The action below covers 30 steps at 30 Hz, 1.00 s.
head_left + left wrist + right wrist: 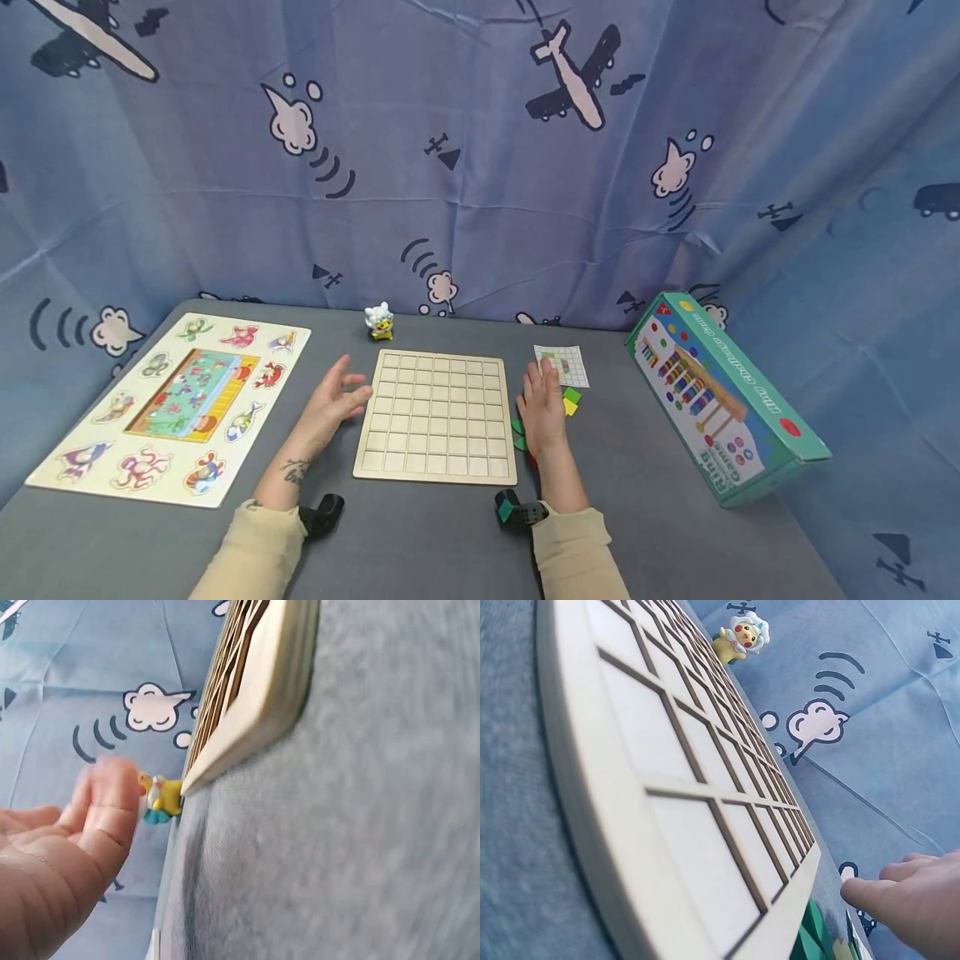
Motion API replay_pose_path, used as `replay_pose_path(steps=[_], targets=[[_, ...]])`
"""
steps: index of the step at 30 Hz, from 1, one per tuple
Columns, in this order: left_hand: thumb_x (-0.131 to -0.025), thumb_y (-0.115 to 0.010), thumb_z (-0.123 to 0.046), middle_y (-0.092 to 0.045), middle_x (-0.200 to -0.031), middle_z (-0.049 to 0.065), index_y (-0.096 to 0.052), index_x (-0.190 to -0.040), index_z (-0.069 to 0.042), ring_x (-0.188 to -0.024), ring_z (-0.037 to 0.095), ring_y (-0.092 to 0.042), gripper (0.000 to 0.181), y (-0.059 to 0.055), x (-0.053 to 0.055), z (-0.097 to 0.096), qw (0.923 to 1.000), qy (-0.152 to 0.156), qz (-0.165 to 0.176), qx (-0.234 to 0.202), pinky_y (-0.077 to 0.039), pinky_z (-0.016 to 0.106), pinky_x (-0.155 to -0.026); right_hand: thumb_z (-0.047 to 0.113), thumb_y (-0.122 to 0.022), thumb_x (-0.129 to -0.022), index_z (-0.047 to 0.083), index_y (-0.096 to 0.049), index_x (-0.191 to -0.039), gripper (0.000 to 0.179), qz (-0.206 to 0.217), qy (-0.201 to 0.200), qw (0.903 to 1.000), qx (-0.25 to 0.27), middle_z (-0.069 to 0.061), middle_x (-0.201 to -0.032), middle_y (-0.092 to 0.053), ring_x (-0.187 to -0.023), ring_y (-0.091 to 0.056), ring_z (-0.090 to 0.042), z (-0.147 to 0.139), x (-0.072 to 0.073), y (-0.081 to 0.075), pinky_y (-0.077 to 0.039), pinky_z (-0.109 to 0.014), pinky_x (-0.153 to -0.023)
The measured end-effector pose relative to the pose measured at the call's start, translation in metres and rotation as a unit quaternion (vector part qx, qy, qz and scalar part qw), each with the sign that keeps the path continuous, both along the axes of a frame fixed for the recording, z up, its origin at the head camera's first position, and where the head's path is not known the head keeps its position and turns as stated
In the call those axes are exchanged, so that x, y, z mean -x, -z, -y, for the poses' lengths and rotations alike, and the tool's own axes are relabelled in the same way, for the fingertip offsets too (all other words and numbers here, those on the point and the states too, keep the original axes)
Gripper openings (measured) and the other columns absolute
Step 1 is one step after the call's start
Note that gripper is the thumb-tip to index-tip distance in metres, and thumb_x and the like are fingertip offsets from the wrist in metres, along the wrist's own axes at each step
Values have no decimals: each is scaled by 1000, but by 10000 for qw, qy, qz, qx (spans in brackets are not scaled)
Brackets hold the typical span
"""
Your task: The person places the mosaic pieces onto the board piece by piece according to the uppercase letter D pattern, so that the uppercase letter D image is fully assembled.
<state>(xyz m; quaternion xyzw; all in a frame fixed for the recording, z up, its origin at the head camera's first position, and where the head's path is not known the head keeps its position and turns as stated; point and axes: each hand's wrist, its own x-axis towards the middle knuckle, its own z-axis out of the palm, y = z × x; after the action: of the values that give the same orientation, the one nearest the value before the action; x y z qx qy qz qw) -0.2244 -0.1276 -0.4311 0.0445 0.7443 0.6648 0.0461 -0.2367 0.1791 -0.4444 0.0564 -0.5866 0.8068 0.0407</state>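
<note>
A square wooden grid board [437, 417] with rows of shallow cells lies between the two hands. The left hand [330, 404] is beside the board's left edge, its fingers loosely bent and holding nothing. Beyond its fingers in the left wrist view stands a small yellow figurine [166, 796]. To the right of the board is the right hand [545, 412], fingers extended, with nothing in its grasp. Partly hidden by this hand are green pieces [519, 435] and a printed grid card [567, 367]. Yellow and green tiles [572, 400] lie just past it.
On the left lies a sea-animal puzzle board [281, 408]. A green game box [738, 400] stands on the right. The white-and-yellow figurine [379, 321] stands behind the grid board on the grey table [427, 542]. A blue printed curtain [487, 167] hangs behind.
</note>
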Motion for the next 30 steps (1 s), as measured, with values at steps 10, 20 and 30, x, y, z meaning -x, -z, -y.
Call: replay_pose_path(steps=[10, 20, 30], targets=[[-86, -63, -38, -58, -89, 15, -13, -148, -4, -60, 16, -52, 87, 6, 2, 7, 9832, 582, 693, 1587, -45, 29, -55, 41, -18, -100, 11, 7, -149, 63, 175, -39, 9998, -66, -18, -154, 4, -142, 4, -32, -6, -1, -3, -2, -54, -112], [-75, -71, -46, -55, -75, 9, -18, -147, -3, -52, 16, -50, 99, 6, -3, 7, 9617, 1098, 986, 2312, -44, 30, -52, 37, -25, -98, 15, -4, -150, 60, 387, 173, 9991, -62, -19, -153, -10, -137, -17, -44, -21, 1, -7, -19, -58, -107], [-66, -82, -30, -45, -53, -1, -19, -145, 2, -43, 10, -42, 106, 6, -8, 8, 9531, 1546, 960, 2417, -38, 27, -46, 30, -39, -97, 13, -25, -144, 52, 863, 783, 9927, -322, -14, -135, -42, -99, -57, -25, -50, -3, -21, -45, -36, -80]])
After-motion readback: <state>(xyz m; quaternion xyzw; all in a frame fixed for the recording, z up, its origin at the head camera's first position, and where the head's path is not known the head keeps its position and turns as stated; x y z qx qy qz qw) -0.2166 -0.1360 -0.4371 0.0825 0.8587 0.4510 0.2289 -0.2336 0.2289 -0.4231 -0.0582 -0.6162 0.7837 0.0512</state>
